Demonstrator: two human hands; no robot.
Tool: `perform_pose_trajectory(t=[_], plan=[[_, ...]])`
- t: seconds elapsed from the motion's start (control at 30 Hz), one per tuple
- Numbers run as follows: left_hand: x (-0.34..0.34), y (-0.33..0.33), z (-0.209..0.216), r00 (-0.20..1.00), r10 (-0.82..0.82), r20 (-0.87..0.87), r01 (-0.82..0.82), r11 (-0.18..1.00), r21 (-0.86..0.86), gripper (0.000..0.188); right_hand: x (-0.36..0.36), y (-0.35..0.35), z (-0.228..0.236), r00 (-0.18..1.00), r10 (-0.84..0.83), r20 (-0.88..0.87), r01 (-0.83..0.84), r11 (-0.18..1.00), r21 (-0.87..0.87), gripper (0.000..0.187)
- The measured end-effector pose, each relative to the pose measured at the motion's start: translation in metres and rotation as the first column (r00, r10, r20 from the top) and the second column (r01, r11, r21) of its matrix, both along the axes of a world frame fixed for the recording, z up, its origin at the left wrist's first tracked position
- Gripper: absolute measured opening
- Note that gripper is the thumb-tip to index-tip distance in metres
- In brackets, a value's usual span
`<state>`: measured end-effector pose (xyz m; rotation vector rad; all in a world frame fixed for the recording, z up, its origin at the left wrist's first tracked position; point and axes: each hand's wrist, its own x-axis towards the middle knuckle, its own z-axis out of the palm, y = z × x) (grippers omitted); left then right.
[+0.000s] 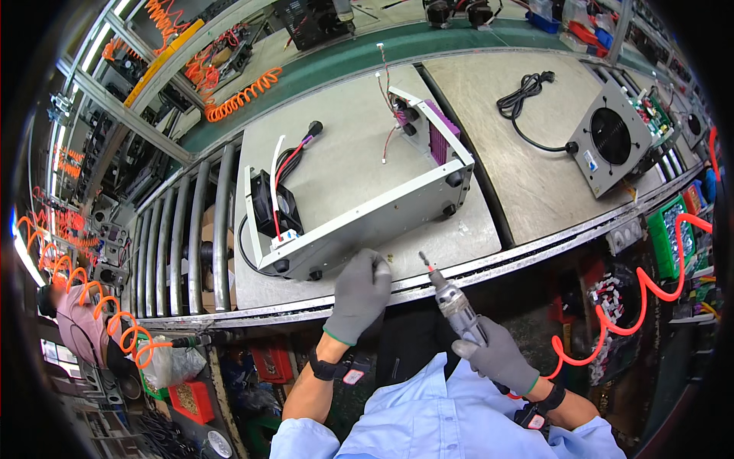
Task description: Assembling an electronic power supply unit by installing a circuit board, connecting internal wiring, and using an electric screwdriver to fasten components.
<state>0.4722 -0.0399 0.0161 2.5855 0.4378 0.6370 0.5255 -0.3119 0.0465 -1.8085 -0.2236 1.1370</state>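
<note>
A grey metal chassis frame point(375, 218) lies on the worktop ahead of me, its long side panel facing me. Inside its left end sits a black fan point(284, 200) with red, white and black wires; a purple finned part point(441, 141) is at its far right. My left hand point(359, 297), in a grey glove, is at the worktop's near edge just in front of the panel. Its fingers are curled together; whatever they hold is hidden. My gloved right hand point(501, 356) grips an air screwdriver point(460, 312), its bit pointing up toward the chassis.
Metal rollers point(200, 229) adjoin the worktop on the left. A grey housing with a round fan point(608, 141) and black power cord point(527, 130) stands on the right. A coiled orange-red hose point(604, 321) hangs near my right arm. A red bin point(191, 402) sits lower left.
</note>
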Motion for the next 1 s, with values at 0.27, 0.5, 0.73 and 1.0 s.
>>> perform_pose_trajectory(t=[0.27, 0.5, 0.73, 1.0], plan=[[-0.018, -0.008, 0.013, 0.996, -0.069, 0.064, 0.059, -0.078, -0.995, 0.03, -0.014, 0.011, 0.001, 0.972, 0.162, 0.168, -0.17, 0.985, 0.035, 0.049], [-0.041, -0.004, 0.001, 0.982, 0.101, 0.156, 0.17, -0.14, -0.975, 0.032, -0.017, 0.021, 0.003, 0.966, 0.22, 0.138, -0.231, 0.97, 0.069, 0.048], [-0.072, 0.005, -0.009, 0.986, 0.121, 0.116, 0.134, -0.146, -0.98, 0.024, -0.024, 0.023, 0.001, 0.929, 0.298, -0.221, -0.284, 0.954, 0.09, 0.052], [-0.077, 0.008, -0.012, 0.987, 0.127, 0.099, 0.117, -0.144, -0.983, 0.025, -0.021, 0.029, 0.0, 0.8, 0.317, -0.51, -0.271, 0.948, 0.165, 0.05]])
